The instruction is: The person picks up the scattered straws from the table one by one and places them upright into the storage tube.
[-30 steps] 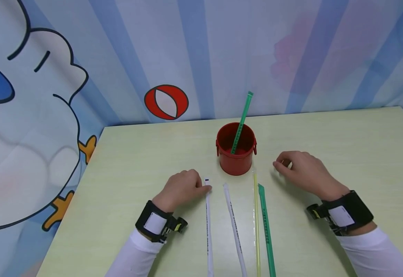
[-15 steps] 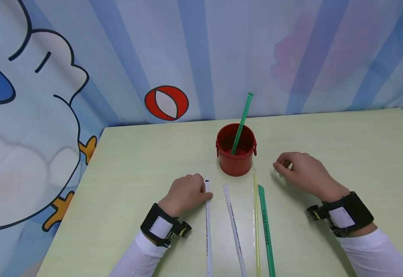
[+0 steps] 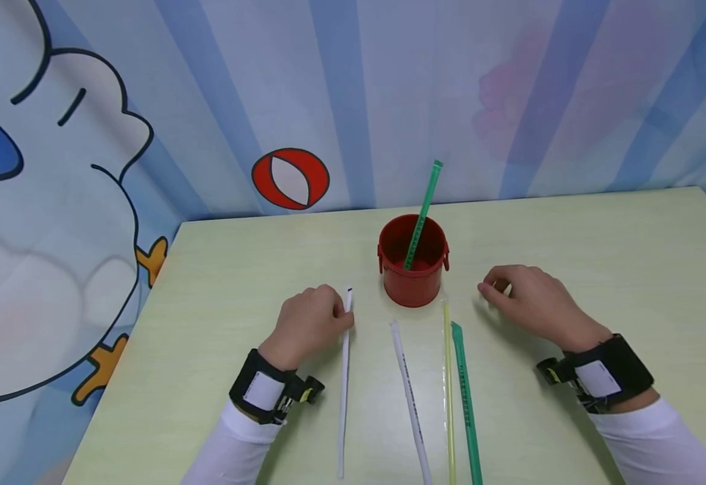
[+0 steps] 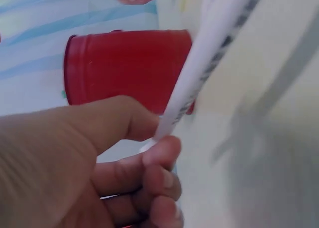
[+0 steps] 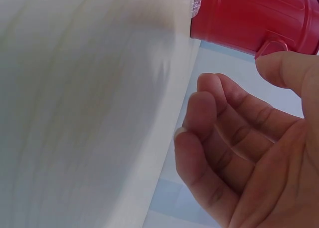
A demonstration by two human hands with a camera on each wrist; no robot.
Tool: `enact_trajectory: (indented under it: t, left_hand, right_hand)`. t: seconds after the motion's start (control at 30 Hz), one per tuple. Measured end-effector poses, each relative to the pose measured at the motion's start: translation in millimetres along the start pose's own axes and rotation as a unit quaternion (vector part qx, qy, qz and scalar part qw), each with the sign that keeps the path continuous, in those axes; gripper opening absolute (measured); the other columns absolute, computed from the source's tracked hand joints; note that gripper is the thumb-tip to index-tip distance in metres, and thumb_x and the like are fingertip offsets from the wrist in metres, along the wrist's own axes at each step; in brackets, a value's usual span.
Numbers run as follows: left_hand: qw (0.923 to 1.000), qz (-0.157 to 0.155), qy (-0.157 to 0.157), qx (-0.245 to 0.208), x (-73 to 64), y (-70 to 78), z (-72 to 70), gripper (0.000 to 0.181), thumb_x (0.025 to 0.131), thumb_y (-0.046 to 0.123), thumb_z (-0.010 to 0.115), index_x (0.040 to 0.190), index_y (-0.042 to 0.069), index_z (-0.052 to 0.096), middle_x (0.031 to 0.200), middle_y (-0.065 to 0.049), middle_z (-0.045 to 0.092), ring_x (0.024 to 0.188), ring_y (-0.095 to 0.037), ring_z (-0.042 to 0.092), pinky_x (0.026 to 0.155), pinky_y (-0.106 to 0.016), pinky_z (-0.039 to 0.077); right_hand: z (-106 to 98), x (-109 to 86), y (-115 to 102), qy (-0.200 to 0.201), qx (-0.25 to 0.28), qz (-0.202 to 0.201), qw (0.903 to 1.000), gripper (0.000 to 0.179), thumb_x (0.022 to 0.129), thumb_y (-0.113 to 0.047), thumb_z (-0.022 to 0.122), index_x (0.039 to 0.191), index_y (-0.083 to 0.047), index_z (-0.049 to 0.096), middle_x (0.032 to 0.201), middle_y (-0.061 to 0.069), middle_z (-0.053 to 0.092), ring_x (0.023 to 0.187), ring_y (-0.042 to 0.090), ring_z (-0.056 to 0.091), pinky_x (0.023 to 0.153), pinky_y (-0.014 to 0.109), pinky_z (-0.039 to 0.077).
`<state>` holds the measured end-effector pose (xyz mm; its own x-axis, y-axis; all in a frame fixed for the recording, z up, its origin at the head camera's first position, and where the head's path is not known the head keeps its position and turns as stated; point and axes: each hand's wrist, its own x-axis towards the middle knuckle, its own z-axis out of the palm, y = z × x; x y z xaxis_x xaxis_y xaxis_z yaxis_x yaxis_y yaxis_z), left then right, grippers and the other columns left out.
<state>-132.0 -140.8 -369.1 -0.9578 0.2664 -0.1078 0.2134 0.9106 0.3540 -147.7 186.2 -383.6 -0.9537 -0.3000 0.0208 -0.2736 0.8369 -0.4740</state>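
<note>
Between thumb and fingertips, my left hand [image 3: 310, 323] pinches a white paper-wrapped straw [image 3: 344, 391] near its upper end. In the left wrist view the straw [image 4: 207, 53] slants past the red bucket, dark print along its wrapper. My right hand [image 3: 529, 300] holds nothing; its fingers [image 5: 199, 158] are loosely curled beside the bucket. Another white wrapped straw [image 3: 410, 397], a yellow straw [image 3: 449, 391] in a clear wrapper and a green wrapped straw [image 3: 466, 397] lie side by side on the table. The red bucket [image 3: 413, 286] holds a leaning green straw [image 3: 428, 195].
The pale wooden table [image 3: 632, 269] ends at the back against a blue striped cloth backdrop [image 3: 401, 87] with cartoon prints. Both wrists wear black straps [image 3: 614, 370] with small cameras. The bucket has small side handles.
The left hand has taken hold of the leftmost white straw and moved it left and away from me, off its former spot. The right hand has stayed in place.
</note>
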Motion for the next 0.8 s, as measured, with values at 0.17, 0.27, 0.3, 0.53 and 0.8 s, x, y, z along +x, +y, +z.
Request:
enact_trajectory:
  t: [0.17, 0.27, 0.3, 0.53, 0.8]
  left_hand:
    - [0.9986, -0.007, 0.038, -0.036, 0.7, -0.7, -12.6, 0.026, 0.082, 0.027, 0.058, 0.058, 0.018, 0.056, 0.050, 0.002, 0.044, 0.049, -0.015, 0.045, 0.045, -0.028, 0.033]
    - [0.9969, -0.001, 0.058, -0.053, 0.3, -0.2, -19.5, 0.024, 0.082, 0.026, 0.057, 0.059, 0.018, 0.057, 0.050, 0.002, 0.044, 0.050, -0.015, 0.044, 0.045, -0.029, 0.033]
    - [0.9963, 0.001, 0.064, -0.058, 0.2, 0.1, -21.6, 0.024, 0.082, 0.025, 0.057, 0.059, 0.018, 0.057, 0.050, 0.002, 0.044, 0.050, -0.015, 0.044, 0.045, -0.029, 0.033]
    - [0.9902, 0.012, 0.106, -0.090, 2.3, 3.3, -33.4, 0.022, 0.083, 0.024, 0.054, 0.063, 0.017, 0.058, 0.053, 0.000, 0.045, 0.051, -0.017, 0.044, 0.044, -0.029, 0.030]
    - [0.9737, 0.018, 0.193, -0.120, 8.3, 9.5, -45.6, 0.018, 0.084, 0.027, 0.053, 0.076, 0.016, 0.065, 0.061, 0.004, 0.052, 0.057, -0.016, 0.046, 0.048, -0.031, 0.037]
  right_hand:
    - [-0.1, 0.9, -0.1, -0.003, -0.003, 0.005, 1.0000, 0.022, 0.088, -0.031, 0.053, 0.094, -0.012, 0.063, 0.079, -0.002, 0.058, 0.064, 0.014, 0.049, 0.056, 0.032, 0.041]
    - [0.0, 1.1, 0.0, -0.005, -0.002, 0.008, 1.0000, 0.022, 0.088, -0.031, 0.053, 0.094, -0.012, 0.063, 0.079, -0.002, 0.058, 0.064, 0.014, 0.049, 0.055, 0.032, 0.041]
    - [0.2, 1.2, 0.0, -0.005, -0.002, 0.009, 0.9999, 0.022, 0.088, -0.031, 0.053, 0.094, -0.012, 0.063, 0.079, -0.002, 0.058, 0.064, 0.015, 0.049, 0.055, 0.032, 0.041]
    - [0.9, 1.7, 1.4, 0.006, -0.002, 0.002, 1.0000, 0.022, 0.088, -0.031, 0.053, 0.095, -0.012, 0.063, 0.080, -0.002, 0.058, 0.063, 0.015, 0.048, 0.055, 0.032, 0.041]
    - [-0.5, 1.3, 2.0, 0.022, -0.002, -0.007, 0.9997, 0.022, 0.089, -0.031, 0.053, 0.095, -0.012, 0.063, 0.083, -0.001, 0.059, 0.063, 0.014, 0.048, 0.055, 0.032, 0.040]
